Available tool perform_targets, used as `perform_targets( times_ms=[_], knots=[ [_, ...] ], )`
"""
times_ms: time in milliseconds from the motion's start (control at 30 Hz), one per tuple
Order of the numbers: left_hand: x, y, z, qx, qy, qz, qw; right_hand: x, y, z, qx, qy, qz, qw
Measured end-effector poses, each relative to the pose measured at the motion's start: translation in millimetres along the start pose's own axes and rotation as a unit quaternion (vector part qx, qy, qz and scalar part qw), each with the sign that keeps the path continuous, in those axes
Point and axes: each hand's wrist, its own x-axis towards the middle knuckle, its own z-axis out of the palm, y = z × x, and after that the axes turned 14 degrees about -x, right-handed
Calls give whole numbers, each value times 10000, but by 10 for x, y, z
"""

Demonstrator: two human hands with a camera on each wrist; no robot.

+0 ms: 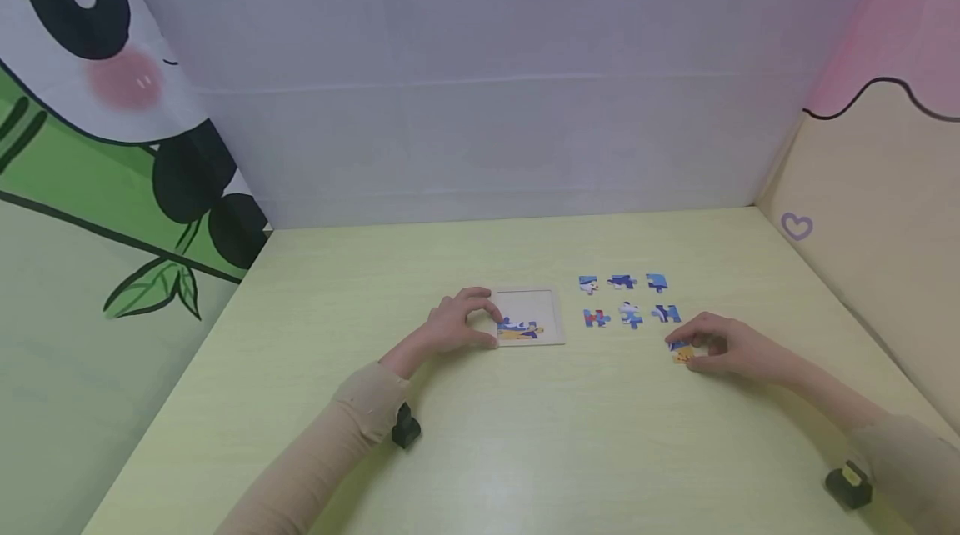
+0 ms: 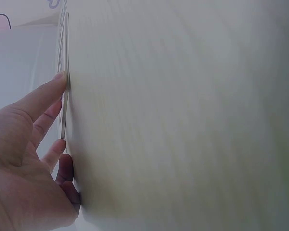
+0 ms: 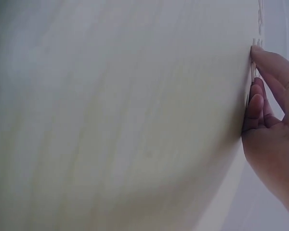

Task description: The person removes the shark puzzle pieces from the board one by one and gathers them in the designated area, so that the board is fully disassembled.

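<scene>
A shallow white puzzle tray [image 1: 528, 302] lies flat on the table, with a few joined puzzle pieces [image 1: 521, 329] in its lower left part. My left hand [image 1: 459, 322] grips the tray at its left side, thumb near the lower corner and index finger reaching over the edge. In the left wrist view the thumb [image 2: 48, 94] presses on the tray's thin rim [image 2: 65, 113]. Off to the right, my right hand [image 1: 738, 349] pinches a blue and yellow puzzle piece [image 1: 682, 352] between thumb and fingers, low over the table. The right wrist view shows that piece only edge-on.
Two rows of loose puzzle pieces, among them a red and blue one [image 1: 596, 317] and a blue one [image 1: 657, 282], lie between the tray and my right hand. A pale back wall [image 1: 480, 143] and painted side panels [image 1: 885, 210] border the table [image 1: 480, 452].
</scene>
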Motion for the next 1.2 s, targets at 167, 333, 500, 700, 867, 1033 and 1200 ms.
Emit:
perform_targets(
  times_ms=[167,333,500,700,867,1033,1200],
  knots=[
    [1,5,-2,-16,0,-38,10000,8,-11,-23,-180,-71,79,9998],
    [1,6,-2,-16,-3,-59,10000,16,-2,-37,-299,-120,109,9994],
    [3,3,0,46,13,-7,10000,38,-22,-88,-504,-162,25,9986],
    [0,7,-5,40,12,25,10000,125,-130,-188,-748,-61,-1,9972],
    [-6,12,-7,62,21,5,10000,273,-284,-238,-702,-136,39,9974],
    [-2,3,-5,44,10,-27,10000,478,-458,-203,-610,-206,-57,9979],
    [-6,4,0,4,8,-12,10000,699,-621,-111,-450,-182,-402,9980]
  ],
)
